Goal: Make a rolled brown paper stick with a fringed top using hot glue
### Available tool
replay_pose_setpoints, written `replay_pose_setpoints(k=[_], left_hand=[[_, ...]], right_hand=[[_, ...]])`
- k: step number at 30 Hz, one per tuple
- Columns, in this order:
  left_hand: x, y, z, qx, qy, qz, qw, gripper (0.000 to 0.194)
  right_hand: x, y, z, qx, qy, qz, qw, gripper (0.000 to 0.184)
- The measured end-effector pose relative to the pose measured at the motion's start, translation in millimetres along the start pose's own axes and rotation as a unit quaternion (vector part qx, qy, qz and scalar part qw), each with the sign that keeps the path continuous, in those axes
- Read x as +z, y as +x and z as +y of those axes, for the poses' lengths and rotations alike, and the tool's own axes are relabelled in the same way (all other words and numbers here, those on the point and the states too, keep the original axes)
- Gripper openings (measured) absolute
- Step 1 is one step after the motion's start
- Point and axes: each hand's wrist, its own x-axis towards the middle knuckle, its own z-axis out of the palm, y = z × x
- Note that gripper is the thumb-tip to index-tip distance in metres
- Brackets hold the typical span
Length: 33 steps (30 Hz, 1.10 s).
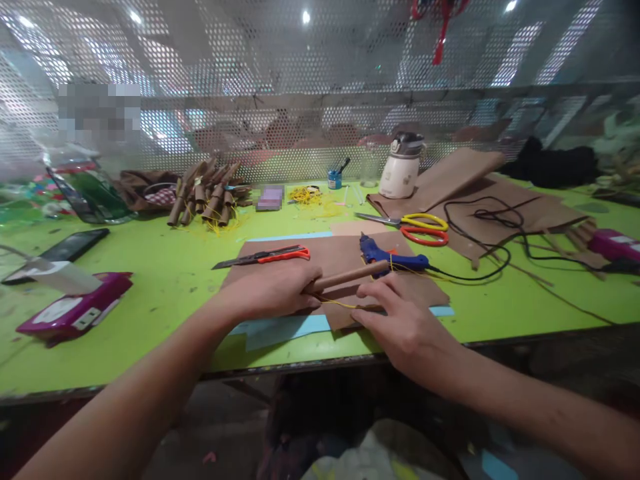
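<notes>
My left hand (pixel 277 288) is closed around the near end of a slim rolled brown paper tube (pixel 350 276), which slants up to the right. A thin yellow string (pixel 336 303) runs from beside the left fingers to my right hand (pixel 407 327), whose thumb and fingers pinch it. Yellow string also loops at the tube's far end. Beneath both hands lies a flat sheet of brown paper (pixel 345 321). A utility knife (pixel 265 256) with orange handle rests on it at the left. Just beyond the tube sits a blue glue gun (pixel 393 255).
Scissors (pixel 413 223) and a black cord (pixel 493 213) lie to the right, near folded brown paper (pixel 460 177). Bundled brown rolls (pixel 207 197), a white flask (pixel 400 170) and a blue jar (pixel 335 179) stand behind. A purple power strip (pixel 83 310) and phone (pixel 70 247) are left.
</notes>
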Motion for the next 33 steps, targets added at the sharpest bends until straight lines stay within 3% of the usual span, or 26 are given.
replay_pose_setpoints(k=[6,13,26,31,33], left_hand=[[2.2,-4.4,-8.7,-0.008,-0.035,0.010,0.999,0.022],[2.2,-7.0,-10.6,0.025,-0.023,0.037,0.999,0.021],[32.8,-9.6,-2.7,0.029,-0.029,0.130,0.991,0.016],[34.3,-7.2,-2.2,0.012,-0.041,0.142,0.989,0.016],[33.7,-6.9,-0.6,0.006,-0.030,0.146,0.989,0.016]], right_hand=[[-4.4,5.7,-2.1,0.039,0.065,-0.015,0.997,0.024],[-3.9,2.8,-0.5,0.035,0.061,-0.068,0.995,0.022],[-11.3,-1.6,1.1,0.020,0.101,-0.042,0.994,0.010],[-18.3,5.3,4.4,0.026,0.101,0.021,0.994,0.011],[-17.6,12.3,6.1,0.023,0.066,0.015,0.997,0.013]])
